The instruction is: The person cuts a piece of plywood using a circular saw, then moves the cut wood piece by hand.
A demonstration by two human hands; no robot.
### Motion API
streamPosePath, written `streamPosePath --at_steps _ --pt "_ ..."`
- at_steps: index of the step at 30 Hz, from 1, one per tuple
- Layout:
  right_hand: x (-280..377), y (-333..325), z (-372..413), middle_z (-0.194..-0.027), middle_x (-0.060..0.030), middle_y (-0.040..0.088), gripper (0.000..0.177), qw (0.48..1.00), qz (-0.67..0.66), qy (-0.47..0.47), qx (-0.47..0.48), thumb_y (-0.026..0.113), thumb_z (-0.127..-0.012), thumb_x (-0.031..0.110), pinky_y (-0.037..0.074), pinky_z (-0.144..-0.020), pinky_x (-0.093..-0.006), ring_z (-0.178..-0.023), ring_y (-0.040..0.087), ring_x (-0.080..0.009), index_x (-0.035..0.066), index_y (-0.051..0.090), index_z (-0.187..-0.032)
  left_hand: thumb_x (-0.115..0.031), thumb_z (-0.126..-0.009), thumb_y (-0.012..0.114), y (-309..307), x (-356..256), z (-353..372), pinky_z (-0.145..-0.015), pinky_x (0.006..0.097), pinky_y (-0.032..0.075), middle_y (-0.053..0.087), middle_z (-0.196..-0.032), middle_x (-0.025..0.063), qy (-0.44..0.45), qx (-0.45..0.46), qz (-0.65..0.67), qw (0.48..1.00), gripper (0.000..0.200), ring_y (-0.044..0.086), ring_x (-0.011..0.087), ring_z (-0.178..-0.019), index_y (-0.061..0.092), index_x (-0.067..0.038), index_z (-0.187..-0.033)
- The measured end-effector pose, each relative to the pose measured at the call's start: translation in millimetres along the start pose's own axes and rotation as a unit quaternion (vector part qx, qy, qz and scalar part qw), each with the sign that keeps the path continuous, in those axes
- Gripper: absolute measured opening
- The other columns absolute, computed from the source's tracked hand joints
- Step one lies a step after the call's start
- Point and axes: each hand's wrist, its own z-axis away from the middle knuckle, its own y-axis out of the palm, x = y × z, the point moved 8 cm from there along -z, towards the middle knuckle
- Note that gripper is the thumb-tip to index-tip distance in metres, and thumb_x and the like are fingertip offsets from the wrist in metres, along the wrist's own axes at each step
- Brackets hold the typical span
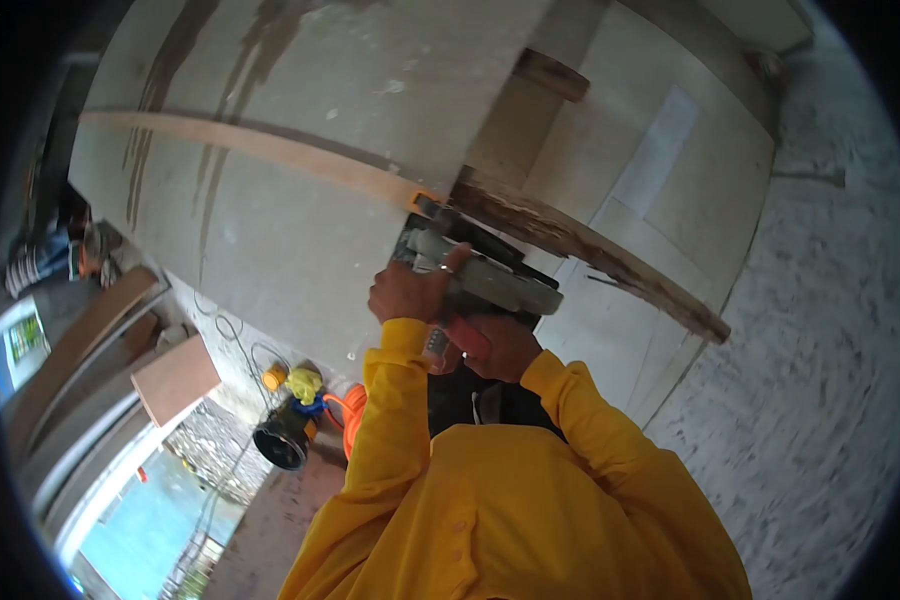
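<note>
Both hands are wrapped round a power tool point(500, 283) with a grey-green body, dark base and red grip; its exact kind is hard to make out. My left hand point(408, 293) is closed on its left part. Round the red grip nearer my body, my right hand point(507, 347) is closed. Left of the tool runs a long, smooth strip of wood point(260, 145) along the pale board. Beyond the tool, on the right, lies a dark, rough-edged piece of wood point(610, 257). An orange part point(423, 203) shows at the tool's far end.
Pale sheets point(280, 240) form the work surface, with a short wood block point(553, 75) on it. At lower left are a black bucket-like container point(282, 440), an orange hose point(350, 412) and a yellow cloth-like item point(304, 384). A brown board point(176, 380) lies further left.
</note>
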Motion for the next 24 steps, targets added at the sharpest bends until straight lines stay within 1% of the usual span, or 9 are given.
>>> streamPosePath --at_steps 7,9,10,12,15,17,19,22,24 --pt "-4.9 -3.2 4.5 -0.084 -0.0114 0.064 0.023 0.999 0.017 -0.006 -0.038 0.07 -0.068 0.022 0.05 -0.071 -0.0408 -0.082 0.062 -0.0334 0.012 0.061 -0.087 -0.085 -0.059 0.056 9.5 -2.7 -10.9 -0.084 0.0445 0.05 0.065 -0.094 0.0286 0.032 -0.021 -0.052 0.998 0.099 0.063 0.0417 -0.095 0.068 0.009 -0.087" --pt "1.2 -7.5 8.7 -0.084 -0.0141 0.063 0.035 0.997 0.013 -0.063 -0.031 0.07 -0.069 0.035 0.05 -0.071 -0.0437 -0.08 0.063 -0.0348 0.008 0.058 -0.088 -0.084 -0.062 0.056 13.8 -4.5 -11.1 -0.085 0.0459 0.048 0.064 -0.096 0.0307 0.035 -0.011 -0.059 0.998 0.097 0.062 0.0436 -0.096 0.067 0.009 -0.088" --pt "-3.5 -5.4 8.3 -0.084 -0.0141 0.063 0.035 0.997 0.004 -0.066 -0.034 0.07 -0.069 0.035 0.05 -0.071 -0.0437 -0.08 0.063 -0.0348 0.008 0.058 -0.088 -0.082 -0.064 0.055 15.3 -3.4 -10.9 -0.087 0.0474 0.047 0.062 -0.097 0.0328 0.031 0.0 -0.052 0.998 0.095 0.06 0.0455 -0.097 0.066 0.009 -0.09" --pt "-10.2 -0.3 7.3 -0.084 -0.0103 0.064 0.027 0.996 0.005 -0.075 -0.045 0.071 -0.068 0.029 0.05 -0.07 -0.0414 -0.082 0.063 -0.0327 0.011 0.06 -0.085 -0.082 -0.064 0.055 14.7 -4.7 -9.9 -0.087 0.0473 0.047 0.063 -0.097 0.0324 0.036 -0.002 -0.054 0.998 0.095 0.06 0.0454 -0.097 0.066 0.009 -0.089" --pt "-13.5 1.0 5.7 -0.085 -0.0124 0.064 0.03 0.995 0.064 -0.039 -0.072 0.072 -0.068 0.03 0.05 -0.07 -0.0434 -0.081 0.062 -0.0357 0.01 0.059 -0.085 -0.081 -0.065 0.055 15.1 -3.6 -8.0 -0.087 0.0471 0.047 0.063 -0.097 0.0315 0.038 -0.021 -0.05 0.998 0.093 0.061 0.0449 -0.097 0.067 0.008 -0.09" --pt "-10.7 2.1 5.0 -0.086 -0.0135 0.064 0.029 0.997 0.056 -0.032 -0.043 0.072 -0.068 0.028 0.05 -0.07 -0.0443 -0.082 0.061 -0.0371 0.009 0.059 -0.086 -0.081 -0.065 0.056 16.0 -3.3 -7.4 -0.086 0.046 0.047 0.064 -0.096 0.0309 0.035 0.007 -0.041 0.999 0.094 0.062 0.0435 -0.097 0.066 0.009 -0.09" --pt "-9.1 -1.3 -1.2 -0.087 -0.0146 0.064 0.029 0.998 0.058 -0.027 -0.01 0.072 -0.068 0.025 0.05 -0.07 -0.0453 -0.082 0.061 -0.0386 0.009 0.058 -0.088 -0.083 -0.062 0.056 15.9 -2.2 -15.0 -0.085 0.0451 0.049 0.065 -0.094 0.0294 0.031 -0.017 -0.035 0.999 0.097 0.063 0.0416 -0.095 0.066 0.01 -0.089" --pt "-9.5 3.3 -0.2 -0.09 -0.0163 0.064 0.036 0.999 0.02 -0.024 -0.007 0.071 -0.068 0.016 0.05 -0.072 -0.0443 -0.086 0.06 -0.04 0.008 0.06 -0.101 -0.084 -0.059 0.058 13.9 3.9 -16.1 -0.082 0.043 0.051 0.066 -0.092 0.0266 0.024 -0.001 -0.027 0.999 0.098 0.065 0.0392 -0.092 0.067 0.009 -0.087" --pt "-6.9 6.0 -1.0 -0.089 -0.0165 0.063 0.032 0.998 0.027 -0.052 -0.002 0.069 -0.07 0.02 0.05 -0.071 -0.0453 -0.084 0.06 -0.0404 0.008 0.058 -0.097 -0.083 -0.059 0.058 8.0 3.5 -13.1 -0.08 0.0419 0.052 0.067 -0.091 0.0253 0.016 0.023 0.0 1.0 0.096 0.065 0.0386 -0.091 0.067 0.008 -0.086"
